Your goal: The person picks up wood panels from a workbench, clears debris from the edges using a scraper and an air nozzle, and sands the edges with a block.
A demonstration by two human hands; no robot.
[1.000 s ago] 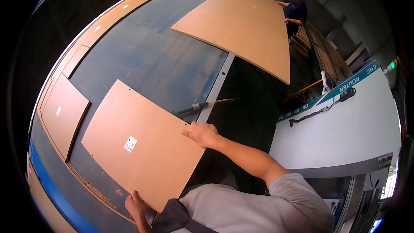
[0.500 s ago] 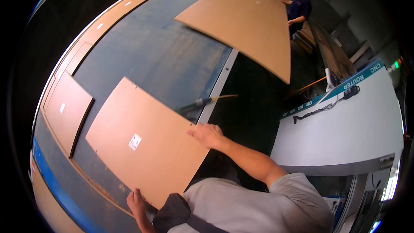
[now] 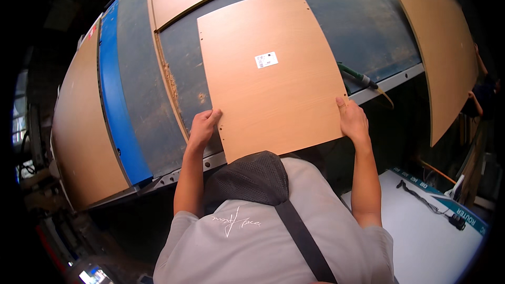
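The left hand (image 3: 204, 126) and right hand (image 3: 353, 120) clasp opposite side edges of a labelled wood-veneer panel (image 3: 273, 100) near its close end, thumbs uppermost and the other fingers partly hidden; both are equally on it, and its long axis runs away from the torso between them. Its near end overhangs the metal rail (image 3: 413, 73) of a blue-grey worktable (image 3: 368, 31), though whether its underside rests there I cannot tell. Left lies a blue strip (image 3: 118, 94), right a green-handled air gun (image 3: 355, 73), and farther right a co-worker's hand (image 3: 472, 94) touches another panel (image 3: 447, 58).
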